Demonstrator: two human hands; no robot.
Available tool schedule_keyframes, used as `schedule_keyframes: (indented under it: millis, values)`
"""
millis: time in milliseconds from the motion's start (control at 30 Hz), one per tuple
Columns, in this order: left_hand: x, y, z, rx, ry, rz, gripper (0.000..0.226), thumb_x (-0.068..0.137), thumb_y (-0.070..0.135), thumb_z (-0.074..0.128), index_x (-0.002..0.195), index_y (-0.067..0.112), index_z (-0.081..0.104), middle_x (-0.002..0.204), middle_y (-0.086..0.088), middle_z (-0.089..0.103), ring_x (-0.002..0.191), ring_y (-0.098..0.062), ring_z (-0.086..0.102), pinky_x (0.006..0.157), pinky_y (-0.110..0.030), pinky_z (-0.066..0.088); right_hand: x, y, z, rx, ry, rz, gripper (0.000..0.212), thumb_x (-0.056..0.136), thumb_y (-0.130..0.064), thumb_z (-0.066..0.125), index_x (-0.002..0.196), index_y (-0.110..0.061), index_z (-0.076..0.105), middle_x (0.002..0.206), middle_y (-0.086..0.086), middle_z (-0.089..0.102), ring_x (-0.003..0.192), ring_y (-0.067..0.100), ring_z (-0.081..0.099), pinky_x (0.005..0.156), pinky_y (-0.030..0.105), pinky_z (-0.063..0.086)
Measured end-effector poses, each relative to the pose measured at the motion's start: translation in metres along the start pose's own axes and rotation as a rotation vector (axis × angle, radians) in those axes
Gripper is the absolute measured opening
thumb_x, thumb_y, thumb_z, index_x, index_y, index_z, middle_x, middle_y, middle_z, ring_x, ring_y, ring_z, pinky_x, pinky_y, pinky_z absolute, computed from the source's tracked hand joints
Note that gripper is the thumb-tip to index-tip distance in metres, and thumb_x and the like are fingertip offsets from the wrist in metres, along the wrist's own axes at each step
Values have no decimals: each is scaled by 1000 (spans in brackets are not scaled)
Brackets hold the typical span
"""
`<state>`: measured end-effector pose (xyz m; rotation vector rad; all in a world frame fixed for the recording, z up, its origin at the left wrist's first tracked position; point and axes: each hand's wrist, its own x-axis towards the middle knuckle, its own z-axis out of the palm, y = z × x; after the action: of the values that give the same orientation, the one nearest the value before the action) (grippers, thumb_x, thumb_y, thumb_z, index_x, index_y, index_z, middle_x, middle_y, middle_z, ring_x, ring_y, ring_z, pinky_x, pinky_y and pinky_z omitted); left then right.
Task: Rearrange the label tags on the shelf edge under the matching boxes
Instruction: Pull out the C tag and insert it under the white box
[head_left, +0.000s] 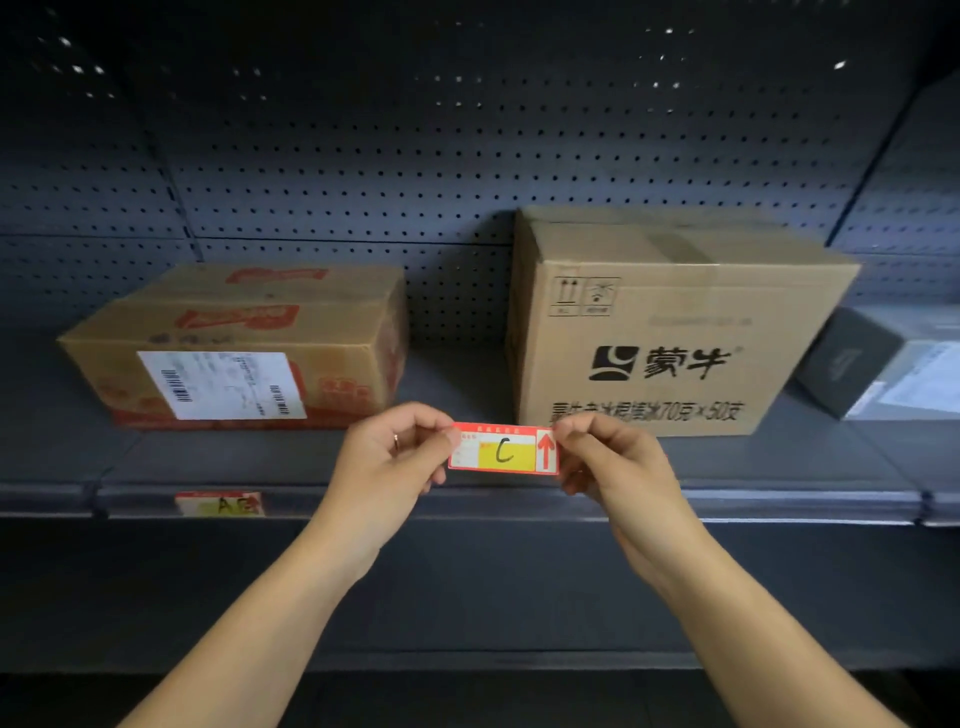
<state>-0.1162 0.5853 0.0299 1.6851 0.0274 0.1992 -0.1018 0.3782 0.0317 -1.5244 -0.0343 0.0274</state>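
Mid-carry step: red-bordered paper label tag with yellow "C" patch (503, 450) pinched at both ends, left hand (387, 457) and right hand (610, 460) fingertips pressed shut on it. Grey shelf-edge strip (779, 503) just below fingers; next, likely slot tag in under its matching box.

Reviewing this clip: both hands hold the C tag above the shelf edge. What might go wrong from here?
1. The C tag is pinched only at its ends by the left hand and right hand; pushing it into the shelf-edge strip may buckle it.
2. It is held between the two boxes, so it could land under the wrong one.
3. Boxes show no letters here, so matching is uncertain.
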Motion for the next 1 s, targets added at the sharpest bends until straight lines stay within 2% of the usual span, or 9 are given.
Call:
schedule_keyframes:
  millis: [100, 233, 433, 533, 633, 767, 1000]
  values:
    - [-6, 7, 27, 40, -21, 26, 20, 92, 7, 67, 79, 22, 74, 61, 0, 63, 59, -10, 57, 58, -21, 48, -2, -7, -31, -7, -19, 32, 26, 100, -17, 58, 80, -17, 75, 73, 3, 70, 66, 10, 59, 68, 31, 48]
    - [-14, 18, 55, 63, -29, 89, 15, 91, 4, 67, 82, 15, 72, 61, 1, 66, 57, -9, 58, 57, -17, 47, -8, -13, -57, 33, -13, 41, 31, 102, -16, 55, 78, -17, 74, 70, 0, 70, 64, 9, 59, 69, 33, 46]
    - [-15, 17, 82, 87, -98, 176, 13, 88, 2, 71, 82, 13, 70, 62, -2, 69, 56, -10, 58, 57, -19, 46, -26, -9, -85, -17, 40, 0, 26, 98, -13, 62, 74, -22, 70, 79, 2, 70, 69, 9, 59, 66, 26, 48]
    - [-19, 16, 99, 52, -125, 141, 15, 88, 2, 69, 81, 14, 70, 64, -5, 69, 56, -10, 59, 56, -19, 46, -35, -9, -101, -29, 78, 9, 28, 98, -13, 61, 73, -22, 71, 75, -1, 70, 68, 9, 59, 65, 24, 48]
    - [-24, 17, 124, 21, -145, 96, 15, 89, 2, 67, 81, 13, 71, 66, -1, 70, 58, -7, 61, 56, -16, 47, -41, -11, -126, -13, 94, 26, 32, 98, -13, 60, 71, -24, 72, 73, -1, 70, 69, 11, 59, 67, 29, 46]
    - [-33, 24, 163, 11, -162, 63, 14, 89, -1, 66, 81, 9, 70, 64, 2, 68, 58, -6, 59, 56, -16, 46, -46, -13, -167, 30, 71, 33, 32, 99, -15, 58, 72, -23, 73, 77, 7, 69, 75, 17, 57, 69, 31, 45]
    - [-47, 43, 262, 56, -130, 66, 15, 89, 0, 67, 80, 12, 72, 66, -2, 69, 58, -5, 59, 55, -15, 47, -45, -10, -274, 24, 70, 19, 30, 98, -12, 60, 73, -22, 74, 69, 2, 66, 64, 12, 57, 62, 26, 45]
